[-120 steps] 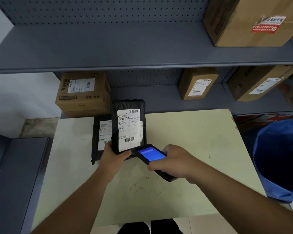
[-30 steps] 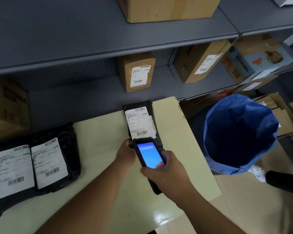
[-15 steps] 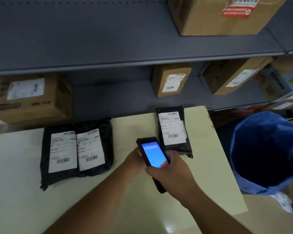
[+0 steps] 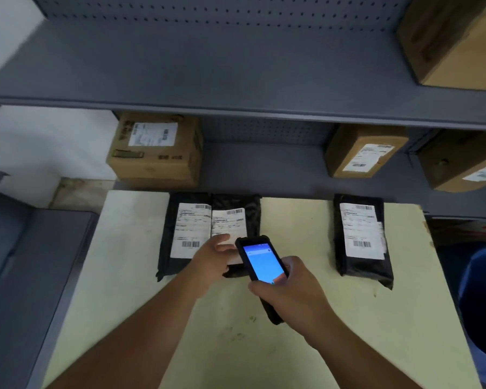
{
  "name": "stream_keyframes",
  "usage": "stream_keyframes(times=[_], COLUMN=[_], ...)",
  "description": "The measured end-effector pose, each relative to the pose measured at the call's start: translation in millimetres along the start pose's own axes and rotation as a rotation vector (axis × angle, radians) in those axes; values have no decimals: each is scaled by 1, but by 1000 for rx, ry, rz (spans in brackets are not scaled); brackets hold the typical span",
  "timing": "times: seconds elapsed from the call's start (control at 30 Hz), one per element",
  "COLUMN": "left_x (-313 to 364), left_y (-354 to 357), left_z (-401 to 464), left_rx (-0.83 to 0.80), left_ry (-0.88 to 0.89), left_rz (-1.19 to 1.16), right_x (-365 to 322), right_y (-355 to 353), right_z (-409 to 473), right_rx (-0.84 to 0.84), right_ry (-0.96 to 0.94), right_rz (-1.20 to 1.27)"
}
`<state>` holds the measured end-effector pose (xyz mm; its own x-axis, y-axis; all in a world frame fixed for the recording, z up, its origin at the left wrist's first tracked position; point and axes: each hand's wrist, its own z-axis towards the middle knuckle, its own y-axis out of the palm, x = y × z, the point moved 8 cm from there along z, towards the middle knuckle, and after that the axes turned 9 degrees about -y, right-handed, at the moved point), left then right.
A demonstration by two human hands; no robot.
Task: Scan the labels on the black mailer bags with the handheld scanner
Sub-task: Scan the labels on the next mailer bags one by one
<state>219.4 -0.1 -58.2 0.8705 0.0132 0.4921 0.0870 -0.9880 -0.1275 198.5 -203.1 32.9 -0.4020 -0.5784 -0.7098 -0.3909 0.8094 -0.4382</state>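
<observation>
Three black mailer bags with white labels lie on the pale yellow table. The left bag is partly overlapped by the middle bag. The right bag lies apart near the table's right side. My left hand rests on the lower end of the middle bag, fingers spread over its label. My right hand grips the black handheld scanner, whose blue screen faces up; its head sits over the middle bag's lower right corner and hides that part.
Grey metal shelves rise behind the table, holding cardboard boxes. A blue bin stands off the table's right edge. A grey surface lies to the left.
My left hand has left the scanner's side and moved left onto the middle bag. The bag scanned a second ago now lies alone at the right. My view has swung left.
</observation>
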Motion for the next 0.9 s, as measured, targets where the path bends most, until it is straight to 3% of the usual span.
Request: stream_keyframes(times=[0.3, 0.67, 0.9], left_x=[-13, -26, -44], left_y=[-77, -165, -152], left_z=[8, 22, 40], left_rx=[61, 412, 381], left_ry=[3, -3, -105], left_rz=[-82, 27, 113], right_x=[-21, -35, -31], right_y=[44, 76, 82], right_z=[8, 17, 20], right_rx=[-53, -78, -72], right_ry=[5, 16, 41], right_rz=[-45, -39, -74])
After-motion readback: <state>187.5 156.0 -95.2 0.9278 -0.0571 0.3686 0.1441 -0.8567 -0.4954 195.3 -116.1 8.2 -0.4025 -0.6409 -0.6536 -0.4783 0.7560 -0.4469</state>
